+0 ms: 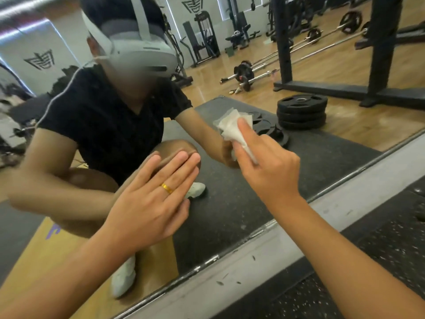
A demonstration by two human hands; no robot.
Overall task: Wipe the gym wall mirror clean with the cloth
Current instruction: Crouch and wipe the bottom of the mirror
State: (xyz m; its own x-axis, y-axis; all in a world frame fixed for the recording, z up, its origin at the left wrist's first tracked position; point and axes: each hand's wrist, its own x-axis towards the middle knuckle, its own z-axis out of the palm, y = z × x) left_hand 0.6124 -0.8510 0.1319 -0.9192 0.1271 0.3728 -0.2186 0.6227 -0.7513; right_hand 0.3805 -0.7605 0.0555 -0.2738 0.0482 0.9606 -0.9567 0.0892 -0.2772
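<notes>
Two hands meet the mirror (230, 215) near its bottom edge: the left hand (151, 201) presses flat, fingers straight, while the right hand (266, 173) pinches the white cloth (230, 127) against the glass.

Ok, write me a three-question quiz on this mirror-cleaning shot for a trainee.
1. True or false: the left hand lies flat against the mirror, fingers straight.
2. What does the right hand grip? A) a white cloth B) a spray bottle C) a sponge
3. Fill in: the gold ring is worn on the ___ hand.
Key: 1 true; 2 A; 3 left.
</notes>
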